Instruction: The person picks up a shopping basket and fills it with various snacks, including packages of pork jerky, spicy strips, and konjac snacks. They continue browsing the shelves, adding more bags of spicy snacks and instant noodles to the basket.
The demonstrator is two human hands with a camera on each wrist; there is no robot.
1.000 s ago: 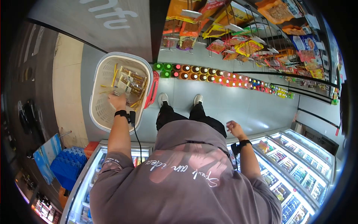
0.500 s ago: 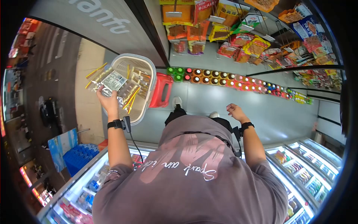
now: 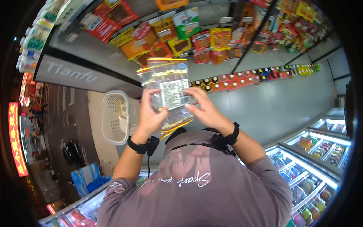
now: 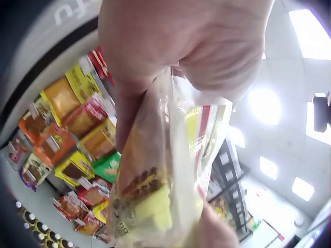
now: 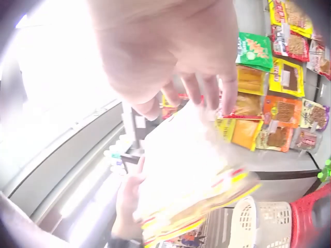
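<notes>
Clear packets with red and yellow edges and a white printed label (image 3: 174, 94) are held up in front of the chest. My left hand (image 3: 150, 115) grips their left side, thumb on the face. On the right side, my right hand (image 3: 206, 109) pinches the edge beside the label. The left wrist view shows the left hand (image 4: 183, 46) clasping the layered packets (image 4: 150, 191) from above. In the right wrist view, the right hand (image 5: 170, 57) has its fingers at the top of the overexposed packets (image 5: 181, 160).
A white basket (image 3: 109, 130) stands at the left on the floor. Hanging snack bags (image 3: 162, 28) fill the rack ahead, with rows of bottles (image 3: 234, 81) below. Lit freezers (image 3: 302, 178) line the right and near side.
The packets have come up out of the basket to the front of the chest. My right hand has moved over and now grips them too. The view has shifted, with the basket farther off.
</notes>
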